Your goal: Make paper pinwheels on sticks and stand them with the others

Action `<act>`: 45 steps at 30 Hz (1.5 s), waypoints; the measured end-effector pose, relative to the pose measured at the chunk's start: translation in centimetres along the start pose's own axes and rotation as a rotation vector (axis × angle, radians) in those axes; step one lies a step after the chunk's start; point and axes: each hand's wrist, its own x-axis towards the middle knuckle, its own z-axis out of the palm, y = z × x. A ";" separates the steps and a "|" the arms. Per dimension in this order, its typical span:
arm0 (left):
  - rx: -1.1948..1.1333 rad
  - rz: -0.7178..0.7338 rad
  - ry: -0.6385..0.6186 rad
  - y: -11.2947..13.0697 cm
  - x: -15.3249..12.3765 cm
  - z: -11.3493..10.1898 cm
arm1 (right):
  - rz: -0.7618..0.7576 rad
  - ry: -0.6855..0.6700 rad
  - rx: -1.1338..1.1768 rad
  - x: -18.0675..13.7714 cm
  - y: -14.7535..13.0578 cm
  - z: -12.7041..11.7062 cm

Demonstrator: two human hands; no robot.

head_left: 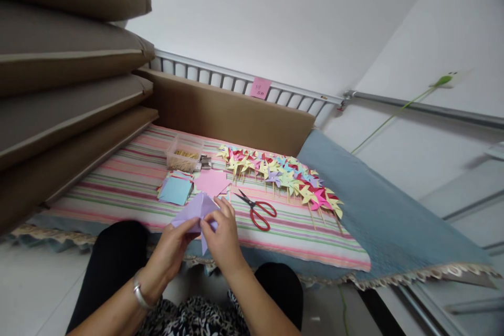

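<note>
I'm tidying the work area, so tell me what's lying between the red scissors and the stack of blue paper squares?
In the head view, a pink paper square lies between the red scissors and the blue paper stack, on the striped cloth.

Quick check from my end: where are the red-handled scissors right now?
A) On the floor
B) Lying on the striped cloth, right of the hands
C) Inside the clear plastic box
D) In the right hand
B: the red-handled scissors lie on the striped cloth near the pinwheels, while both the left hand and right hand hold the purple paper.
</note>
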 end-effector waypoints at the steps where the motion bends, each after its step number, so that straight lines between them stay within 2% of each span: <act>1: 0.013 0.003 -0.004 0.0 0.0 0.0 | 0.005 -0.003 0.000 0.0 0.0 0.0; 8: 0.069 -0.006 0.039 0.1 0.0 -0.6 | 0.004 -0.019 -0.010 0.0 0.0 0.6; 16: 0.066 0.017 -0.030 0.2 0.0 -0.7 | 0.017 -0.031 -0.019 0.2 -0.1 0.8; 25: 0.116 0.004 0.096 0.4 0.2 -1.0 | 0.012 -0.041 -0.008 0.1 -0.1 1.0; 27: 0.140 -0.003 0.092 0.5 0.4 -1.3 | 0.037 -0.010 0.043 0.4 0.0 0.5; 29: 0.166 -0.014 0.081 0.5 0.5 -1.6 | 0.130 -0.002 0.154 1.0 0.3 -0.2; 31: 0.188 -0.030 0.075 0.5 0.6 -1.8 | 0.284 -0.075 0.323 1.8 0.7 -0.8; 34: 0.220 -0.060 0.072 0.6 0.6 -1.7 | 0.483 -0.295 0.598 2.7 1.2 -1.3; 37: 0.246 -0.089 0.062 0.6 0.5 -1.5 | 0.538 -0.437 0.726 3.1 1.6 -1.0; 41: 0.275 -0.107 0.057 0.4 0.6 -1.7 | 0.521 -0.466 0.726 3.1 1.5 -0.3; 45: 0.278 -0.131 0.036 0.2 0.8 -2.0 | 0.533 -0.437 0.674 2.9 1.3 0.0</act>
